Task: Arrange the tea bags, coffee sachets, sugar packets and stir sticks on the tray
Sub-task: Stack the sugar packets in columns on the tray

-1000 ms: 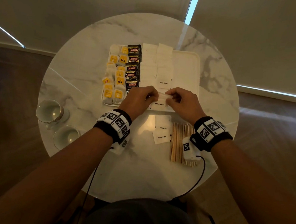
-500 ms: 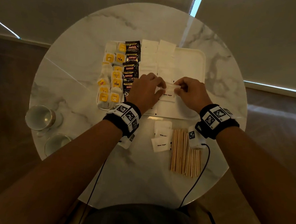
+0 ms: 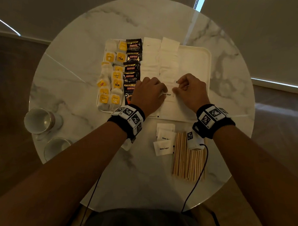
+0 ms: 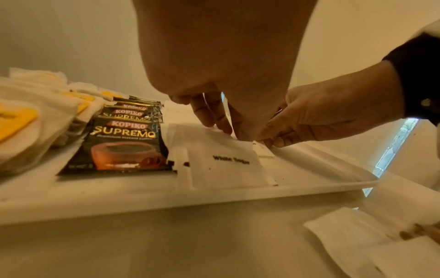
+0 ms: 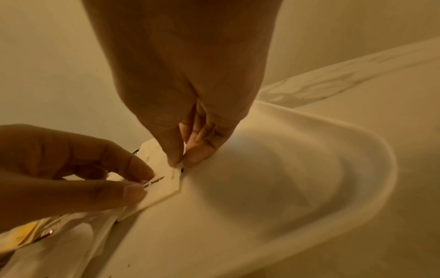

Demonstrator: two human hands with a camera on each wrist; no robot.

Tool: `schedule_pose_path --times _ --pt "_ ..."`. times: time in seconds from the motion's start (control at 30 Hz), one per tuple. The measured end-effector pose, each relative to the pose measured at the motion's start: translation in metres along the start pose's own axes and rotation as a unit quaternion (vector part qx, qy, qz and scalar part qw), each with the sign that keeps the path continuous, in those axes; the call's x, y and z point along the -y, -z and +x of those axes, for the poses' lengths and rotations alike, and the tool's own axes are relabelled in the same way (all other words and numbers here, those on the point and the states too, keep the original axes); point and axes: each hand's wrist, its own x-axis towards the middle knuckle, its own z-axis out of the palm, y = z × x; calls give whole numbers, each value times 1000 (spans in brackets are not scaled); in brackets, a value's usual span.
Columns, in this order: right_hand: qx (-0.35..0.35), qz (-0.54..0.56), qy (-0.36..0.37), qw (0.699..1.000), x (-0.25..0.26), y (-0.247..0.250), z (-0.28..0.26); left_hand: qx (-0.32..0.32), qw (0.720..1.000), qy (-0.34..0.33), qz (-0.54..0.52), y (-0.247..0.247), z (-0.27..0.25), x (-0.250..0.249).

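Hands meet over the tray (image 3: 206, 67) in my head view: my left hand (image 3: 149, 94) and right hand (image 3: 192, 91) each pinch one sugar packet (image 3: 170, 94) at the tray's 6 o'clock side. Tea bags (image 3: 111, 76) and coffee sachets (image 3: 132, 64) fill its 9 o'clock side; stir sticks (image 3: 187, 158) lie on the table (image 3: 66, 79) at 5 o'clock. Left wrist view: fingertips (image 4: 214, 122) pressed to the packet. Right wrist view: my thumb and finger nip its corner.
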Motion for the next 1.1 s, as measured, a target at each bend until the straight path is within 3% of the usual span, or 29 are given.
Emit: schedule_pose_path --times 0.27,0.47,0.67,0.9,1.1 --pt "-26 -54 38 997 2 11 -17 3 996 -56 -70 8 -39 -9" --pt "-10 -13 26 1000 4 15 -61 74 990 -100 -66 -6 -101 -13" --pt "8 3 18 1000 -2 11 -107 120 991 -62 -11 -25 -144 -17" --pt "35 8 9 999 -9 1 -147 140 988 7 -61 -28 -152 -22" --pt "83 4 -7 997 -8 -6 -163 170 984 -1 -50 -18 -148 -21"
